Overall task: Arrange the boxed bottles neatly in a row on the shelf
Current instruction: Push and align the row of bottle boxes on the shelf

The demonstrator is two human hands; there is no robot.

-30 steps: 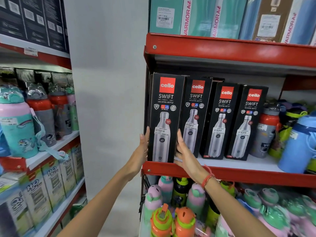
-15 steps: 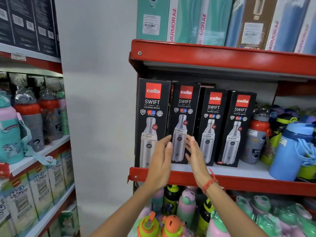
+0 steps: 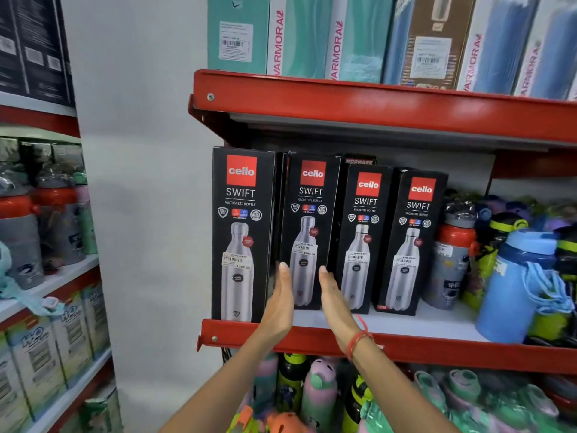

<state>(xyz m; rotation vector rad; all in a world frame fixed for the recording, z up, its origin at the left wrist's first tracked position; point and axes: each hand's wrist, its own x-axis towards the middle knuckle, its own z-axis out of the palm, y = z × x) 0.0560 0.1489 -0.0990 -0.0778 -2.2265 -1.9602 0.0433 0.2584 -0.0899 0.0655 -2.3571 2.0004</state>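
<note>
Four black boxed bottles stand upright on the red-edged shelf (image 3: 437,354). The first box (image 3: 240,232) is at the shelf's left end, close to the front edge. The second box (image 3: 307,214) sits a little further back, with the third (image 3: 362,232) and fourth (image 3: 412,239) to its right. My left hand (image 3: 279,301) lies flat against the second box's lower left side, in the gap beside the first box. My right hand (image 3: 335,298), with a red thread at the wrist, presses its lower right side. The box is clasped between both palms.
Loose bottles crowd the shelf right of the boxes: a red-capped grey one (image 3: 452,254) and a big blue one (image 3: 515,285). Tall boxes (image 3: 312,35) fill the shelf above, coloured bottles (image 3: 312,392) the shelf below. Another rack (image 3: 46,214) stands at the left.
Both hands left the first box, moved right, and now flank the second box. The view has shifted closer to the shelf.
</note>
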